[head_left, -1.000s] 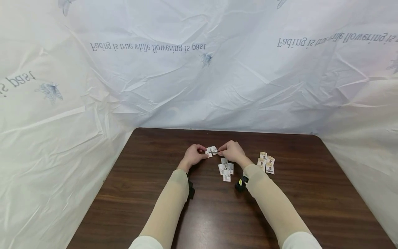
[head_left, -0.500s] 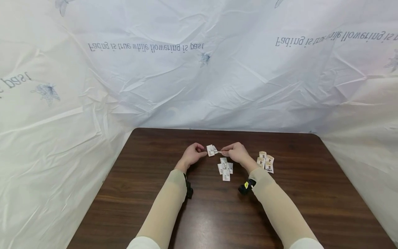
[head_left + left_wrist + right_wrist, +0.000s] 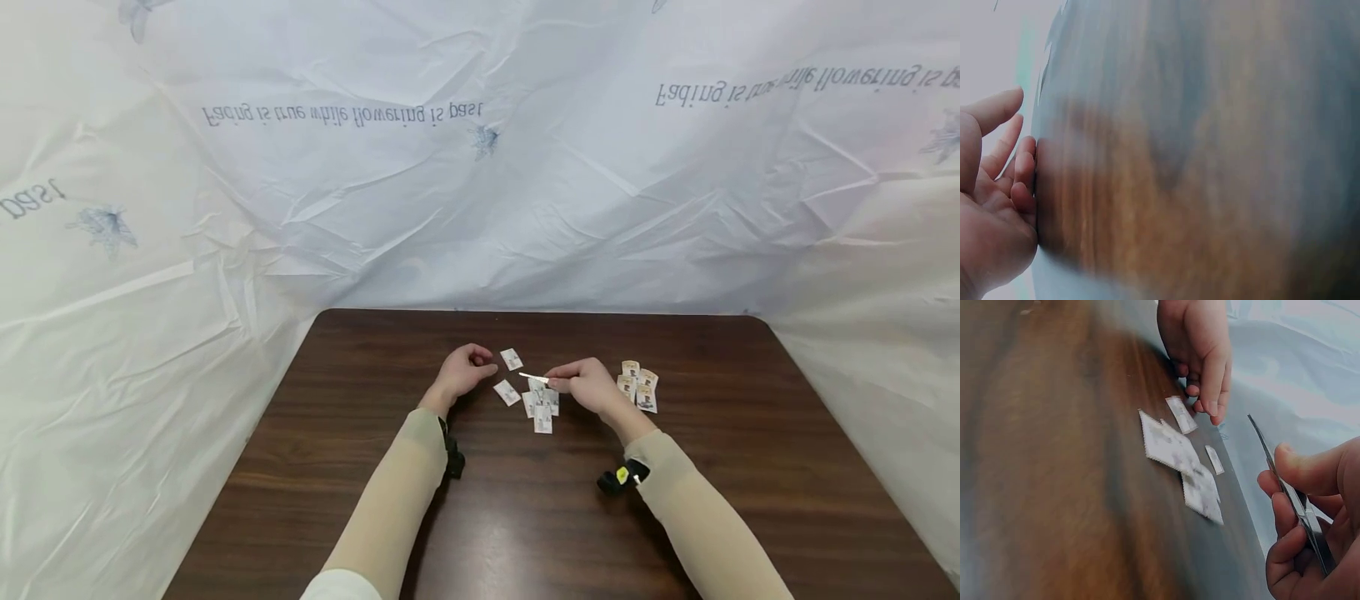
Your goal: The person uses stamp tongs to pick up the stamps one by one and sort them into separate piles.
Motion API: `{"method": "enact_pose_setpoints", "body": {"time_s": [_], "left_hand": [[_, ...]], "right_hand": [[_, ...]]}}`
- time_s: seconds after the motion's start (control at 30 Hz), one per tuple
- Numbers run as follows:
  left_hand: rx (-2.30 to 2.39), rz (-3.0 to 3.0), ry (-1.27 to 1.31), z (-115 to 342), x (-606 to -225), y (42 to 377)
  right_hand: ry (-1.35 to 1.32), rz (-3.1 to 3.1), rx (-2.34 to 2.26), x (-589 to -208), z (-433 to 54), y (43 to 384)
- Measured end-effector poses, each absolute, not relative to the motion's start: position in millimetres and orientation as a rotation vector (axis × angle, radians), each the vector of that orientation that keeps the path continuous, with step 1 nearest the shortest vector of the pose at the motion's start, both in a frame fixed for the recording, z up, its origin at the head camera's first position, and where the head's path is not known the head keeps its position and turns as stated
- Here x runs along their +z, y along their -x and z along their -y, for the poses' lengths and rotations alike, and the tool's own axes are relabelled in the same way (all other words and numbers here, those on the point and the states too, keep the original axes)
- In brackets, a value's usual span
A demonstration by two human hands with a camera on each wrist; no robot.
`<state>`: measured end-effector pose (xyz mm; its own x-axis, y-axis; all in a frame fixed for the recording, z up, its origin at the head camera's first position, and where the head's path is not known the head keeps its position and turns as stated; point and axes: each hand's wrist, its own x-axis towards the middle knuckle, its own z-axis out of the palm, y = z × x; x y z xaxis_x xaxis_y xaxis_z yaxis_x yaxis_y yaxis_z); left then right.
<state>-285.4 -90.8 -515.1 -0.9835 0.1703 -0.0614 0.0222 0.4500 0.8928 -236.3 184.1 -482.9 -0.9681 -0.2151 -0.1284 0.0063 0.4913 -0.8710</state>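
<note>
My right hand (image 3: pixel 592 385) holds metal tweezers (image 3: pixel 1302 512) between thumb and fingers. In the head view the tweezers' tips point left, over the far side of a cluster of overlapping white stamps (image 3: pixel 543 421); no stamp shows between them in the right wrist view. Two single stamps lie apart on the table, one farther back (image 3: pixel 512 359) and the other nearer (image 3: pixel 507 392). Just left of these, my left hand (image 3: pixel 459 369) rests on its side on the tabletop. Its fingers are loosely bent, with nothing in them in the left wrist view (image 3: pixel 997 194).
Several tan-and-white stamps (image 3: pixel 647 400) lie overlapping to the right of my right hand. The dark wooden table (image 3: pixel 495 517) has rounded far corners. Wrinkled white sheeting (image 3: pixel 465 217) with printed words hangs behind it and along both sides.
The two stamps beside my left hand lay overlapping; now they are separate, one nearer me. My right hand has moved right and toward me with the tweezers. My left hand has barely moved.
</note>
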Motion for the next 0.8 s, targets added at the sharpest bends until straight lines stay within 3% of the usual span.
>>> {"method": "enact_pose_setpoints", "body": {"time_s": [0.3, 0.8], "left_hand": [[1.536, -2.576, -0.177, 88.2, -515.1, 281.9], [1.056, -2.737, -0.508, 87.8, -506.5, 274.0]], "right_hand": [[0.274, -2.674, -1.279, -480.5, -189.9, 226.9], [0.378, -2.624, -0.998, -476.4, -169.5, 265.9]]}}
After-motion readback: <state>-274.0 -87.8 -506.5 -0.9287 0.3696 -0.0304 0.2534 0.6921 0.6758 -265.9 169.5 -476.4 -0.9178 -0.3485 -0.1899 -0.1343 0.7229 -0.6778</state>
